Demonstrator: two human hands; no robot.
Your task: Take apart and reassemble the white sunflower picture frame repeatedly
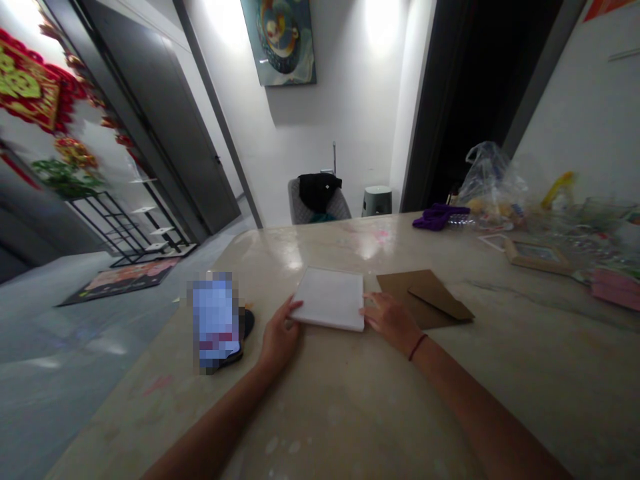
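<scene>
A flat white box or pad (329, 298) lies on the marble table (345, 413), in the middle of the view. My left hand (281, 333) grips its near left corner, with the thumb on the top edge. At the right edge, my right hand (390, 319) holds the side with its fingers against it. A brown envelope (430, 297) with a pointed flap lies just to the right, partly behind my right hand. On the left rests a phone (215, 320) with a lit, blurred screen, a dark round object beside it.
Purple cloth (437, 217), a clear plastic bag (493, 187), a wooden frame (535, 255) and a pink item (615, 288) sit along the table's right side. Beyond the far edge stands a chair (295, 203) with black clothing, beside a stool (377, 200).
</scene>
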